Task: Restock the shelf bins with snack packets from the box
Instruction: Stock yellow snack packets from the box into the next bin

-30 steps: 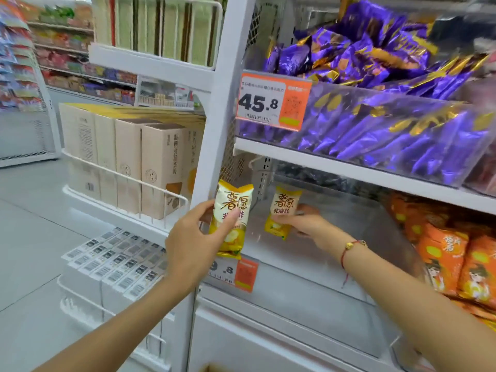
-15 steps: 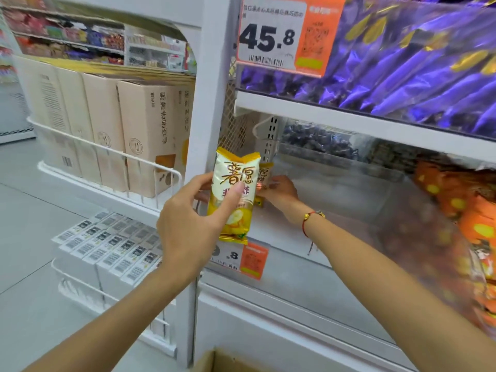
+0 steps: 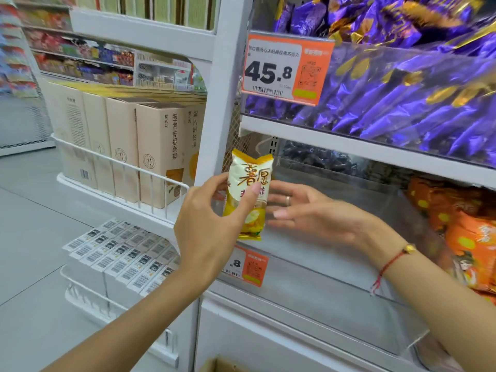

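Shop aisle with white shelving, grey floor off to the left. Left hand point(image 3: 212, 232) is pinching a yellow-and-white packet point(image 3: 249, 191) between thumb and fingers, holding it upright right at the front left corner of the clear bin point(image 3: 335, 296) on the middle shelf. Right hand point(image 3: 319, 213) is just behind the packet, over the bin, fingers straight and relaxed, holding nothing as far as I can see (there's a ring on one finger and a red string bracelet point(image 3: 391, 260) on that wrist). Its fingertips sit very near the packet, but I can't tell if they actually touch it.

Bin above is stuffed with purple packets point(image 3: 402, 103), with a price tag point(image 3: 287, 69) reading 45.8 clipped to its front. Another orange tag point(image 3: 248, 265) hangs on the clear bin's front, partly hidden by the left hand. Orange packets point(image 3: 467, 237) fill the next bin to the right. Left of the post, beige cartons point(image 3: 150, 151) stand in a wire rack, with white boxes point(image 3: 120, 253) lower down. Cardboard box point(image 3: 220, 366) corner peeks in at the bottom edge.
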{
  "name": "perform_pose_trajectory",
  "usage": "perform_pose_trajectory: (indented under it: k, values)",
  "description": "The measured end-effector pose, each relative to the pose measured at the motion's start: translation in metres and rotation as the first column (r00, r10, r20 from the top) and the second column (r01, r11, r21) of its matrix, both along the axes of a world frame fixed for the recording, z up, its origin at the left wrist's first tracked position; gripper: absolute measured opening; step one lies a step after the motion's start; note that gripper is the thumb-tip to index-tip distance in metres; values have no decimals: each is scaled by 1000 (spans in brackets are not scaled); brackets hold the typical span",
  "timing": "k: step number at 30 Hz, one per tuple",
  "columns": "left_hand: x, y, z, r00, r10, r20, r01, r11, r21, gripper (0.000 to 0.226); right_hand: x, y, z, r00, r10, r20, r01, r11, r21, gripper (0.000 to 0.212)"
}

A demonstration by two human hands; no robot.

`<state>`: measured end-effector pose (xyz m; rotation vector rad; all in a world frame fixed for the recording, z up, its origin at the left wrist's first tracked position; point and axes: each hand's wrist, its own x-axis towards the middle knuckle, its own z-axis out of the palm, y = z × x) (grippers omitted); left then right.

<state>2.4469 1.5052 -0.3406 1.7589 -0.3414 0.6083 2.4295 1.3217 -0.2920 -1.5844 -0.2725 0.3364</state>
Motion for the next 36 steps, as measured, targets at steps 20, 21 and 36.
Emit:
perform_pose_trajectory:
  k: [20, 21, 36]
  values:
    - [44, 18, -25, 952, 108, 286, -211, 908, 362, 73, 101, -13, -57, 790, -571, 223, 598, 636, -488, 46]
    - [44, 17, -24, 950, 116, 291, -220, 909, 355, 72, 105, -11, -63, 771, -582, 259, 621, 597, -508, 46]
    - [47, 8, -31, 939, 175, 298, -271, 907, 322, 71, 106, -1, -82, 660, -626, 416, 748, 490, -448, 54]
